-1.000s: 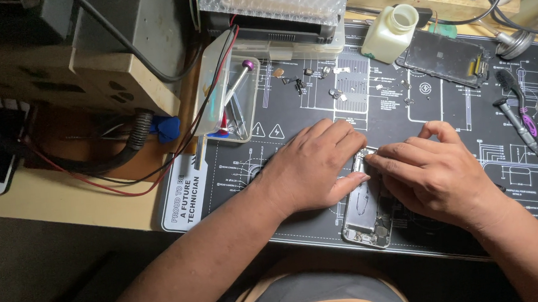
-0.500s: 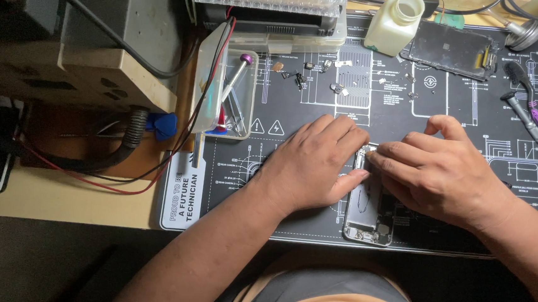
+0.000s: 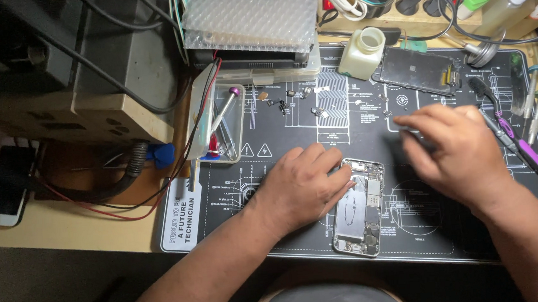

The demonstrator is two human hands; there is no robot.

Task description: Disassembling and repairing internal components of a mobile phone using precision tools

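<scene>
Our right hand [image 3: 455,150] has just lifted off the opened phone [image 3: 358,206] and swung toward 2 o'clock, blurred mid-move over the black repair mat [image 3: 426,234]; half a sec ago both hands were bunched over the phone's top edge. Left hand [image 3: 300,190] hasn't budged: fingers flat, tips pinning the phone's upper-left edge, palm on the mat. The phone lies at mat centre, approx 6 o'clock from the loose screws and small parts [image 3: 290,99], insides showing. Right grip: fingers drawn close, but w/ the blur we can't tell if they pinch anything. Its fingertips now sit near the tweezers and purple-handled tool [image 3: 521,146] at 3 o'clock, below the detached screen [image 3: 418,71] and white bottle [image 3: 361,53]. We read it as a pause in work on the phone, steadied one-handed.
</scene>
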